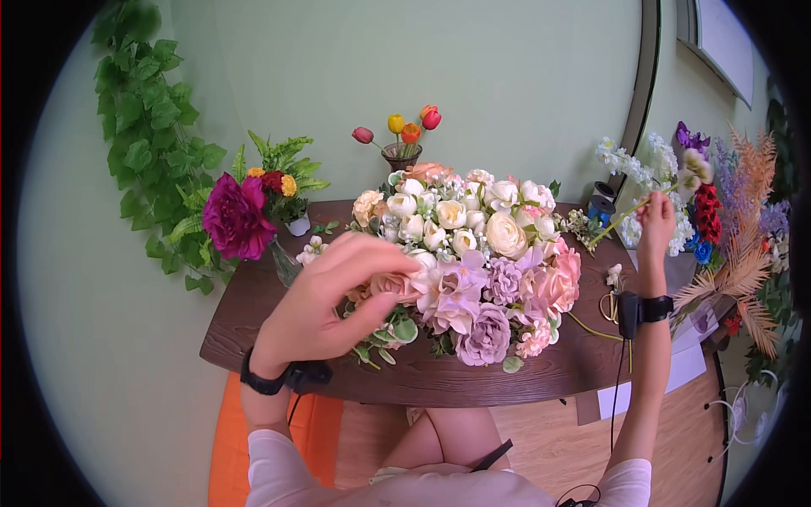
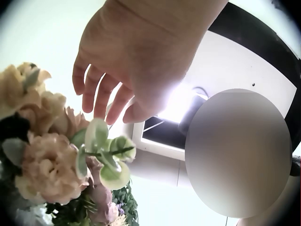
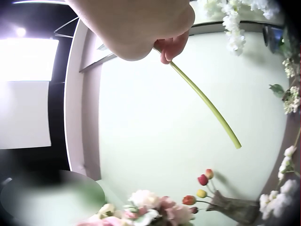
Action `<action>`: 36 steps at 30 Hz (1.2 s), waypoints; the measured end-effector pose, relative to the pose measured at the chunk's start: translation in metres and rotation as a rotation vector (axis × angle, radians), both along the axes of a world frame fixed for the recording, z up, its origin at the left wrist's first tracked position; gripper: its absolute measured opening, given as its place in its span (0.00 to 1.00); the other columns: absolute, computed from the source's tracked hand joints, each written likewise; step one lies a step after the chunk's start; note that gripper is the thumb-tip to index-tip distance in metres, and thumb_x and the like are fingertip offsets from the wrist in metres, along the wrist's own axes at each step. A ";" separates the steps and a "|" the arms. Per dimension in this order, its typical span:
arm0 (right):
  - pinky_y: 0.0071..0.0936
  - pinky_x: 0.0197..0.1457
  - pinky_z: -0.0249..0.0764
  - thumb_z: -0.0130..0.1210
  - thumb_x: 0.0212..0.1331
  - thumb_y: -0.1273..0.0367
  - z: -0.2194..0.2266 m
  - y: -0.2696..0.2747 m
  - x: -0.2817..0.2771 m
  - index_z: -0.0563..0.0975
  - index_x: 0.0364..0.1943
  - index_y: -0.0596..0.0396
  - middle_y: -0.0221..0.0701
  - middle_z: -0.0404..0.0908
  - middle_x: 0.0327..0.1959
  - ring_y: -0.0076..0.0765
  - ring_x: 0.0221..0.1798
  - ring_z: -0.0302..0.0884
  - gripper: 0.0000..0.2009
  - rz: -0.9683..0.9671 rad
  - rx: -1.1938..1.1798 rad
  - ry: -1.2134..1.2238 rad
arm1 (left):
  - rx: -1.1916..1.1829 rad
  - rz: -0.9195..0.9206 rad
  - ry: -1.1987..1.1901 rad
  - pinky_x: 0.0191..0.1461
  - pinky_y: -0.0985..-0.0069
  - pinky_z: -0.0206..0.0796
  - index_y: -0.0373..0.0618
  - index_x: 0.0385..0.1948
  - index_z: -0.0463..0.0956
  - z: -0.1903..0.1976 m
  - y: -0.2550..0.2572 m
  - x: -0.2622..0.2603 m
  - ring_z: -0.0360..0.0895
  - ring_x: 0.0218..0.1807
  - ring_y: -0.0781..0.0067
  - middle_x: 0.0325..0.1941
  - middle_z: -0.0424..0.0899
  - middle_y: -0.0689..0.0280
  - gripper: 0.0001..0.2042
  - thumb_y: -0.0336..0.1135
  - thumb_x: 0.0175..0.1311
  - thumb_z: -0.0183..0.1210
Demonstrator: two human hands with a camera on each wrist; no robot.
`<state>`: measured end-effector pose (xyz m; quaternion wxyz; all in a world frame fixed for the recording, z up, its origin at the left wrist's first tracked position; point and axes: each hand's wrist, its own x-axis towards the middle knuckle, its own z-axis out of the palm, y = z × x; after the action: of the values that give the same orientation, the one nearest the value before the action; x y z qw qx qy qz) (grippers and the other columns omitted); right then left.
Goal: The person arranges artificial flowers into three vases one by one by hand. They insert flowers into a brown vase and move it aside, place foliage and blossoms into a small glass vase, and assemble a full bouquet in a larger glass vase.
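As the right hand (image 1: pixel 656 224) pinches a stem (image 1: pixel 621 221) slanting left toward the bouquet (image 1: pixel 507 234), the left hand (image 1: pixel 314 304) hovers, fingers apart.

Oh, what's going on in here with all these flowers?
Someone at a dark wooden table seems to be working on a big arrangement of white, pink and lilac flowers. Their right hand holds a green stem up beside it, not in the arrangement. Their left hand is open and empty near the blooms.
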<state>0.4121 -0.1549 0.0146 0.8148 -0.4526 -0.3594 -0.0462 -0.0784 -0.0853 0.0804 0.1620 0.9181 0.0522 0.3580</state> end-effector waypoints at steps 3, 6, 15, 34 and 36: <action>0.14 0.28 0.64 0.46 0.63 0.67 0.052 -0.021 -0.043 0.71 0.35 0.59 0.29 0.72 0.31 0.19 0.26 0.68 0.08 0.071 0.261 -0.065 | 0.121 0.033 0.004 0.52 0.69 0.60 0.40 0.44 0.70 0.005 -0.004 0.032 0.69 0.46 0.58 0.41 0.74 0.59 0.16 0.31 0.51 0.55; 0.14 0.30 0.65 0.46 0.63 0.68 0.089 -0.040 -0.088 0.70 0.39 0.60 0.30 0.72 0.33 0.20 0.27 0.69 0.09 0.210 0.363 -0.118 | 0.236 0.150 0.143 0.52 0.67 0.59 0.40 0.44 0.69 0.007 -0.002 0.044 0.68 0.47 0.56 0.44 0.73 0.58 0.17 0.33 0.51 0.54; 0.18 0.34 0.70 0.45 0.64 0.68 0.112 -0.031 -0.191 0.69 0.42 0.59 0.38 0.77 0.37 0.26 0.33 0.76 0.09 0.478 0.127 -0.351 | 0.305 0.213 0.070 0.47 0.65 0.56 0.34 0.42 0.67 -0.005 -0.004 0.056 0.65 0.40 0.59 0.37 0.72 0.57 0.21 0.38 0.47 0.56; 0.19 0.35 0.72 0.45 0.64 0.67 0.110 -0.022 -0.234 0.69 0.42 0.59 0.35 0.78 0.34 0.26 0.32 0.78 0.10 0.488 0.019 -0.456 | 0.321 0.314 0.072 0.45 0.68 0.55 0.39 0.40 0.69 -0.012 -0.016 0.053 0.63 0.40 0.62 0.33 0.69 0.63 0.24 0.42 0.41 0.63; 0.19 0.35 0.72 0.45 0.64 0.67 0.111 -0.022 -0.235 0.69 0.42 0.59 0.35 0.78 0.34 0.26 0.32 0.78 0.10 0.483 0.020 -0.471 | 0.349 0.346 0.096 0.46 0.68 0.54 0.39 0.42 0.71 -0.013 -0.016 0.053 0.63 0.39 0.62 0.32 0.69 0.63 0.25 0.43 0.41 0.62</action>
<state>0.1773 -0.1768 0.1252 0.7012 -0.3233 -0.6341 0.0415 -0.0249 -0.1011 0.0675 -0.0654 0.9256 0.1534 0.3399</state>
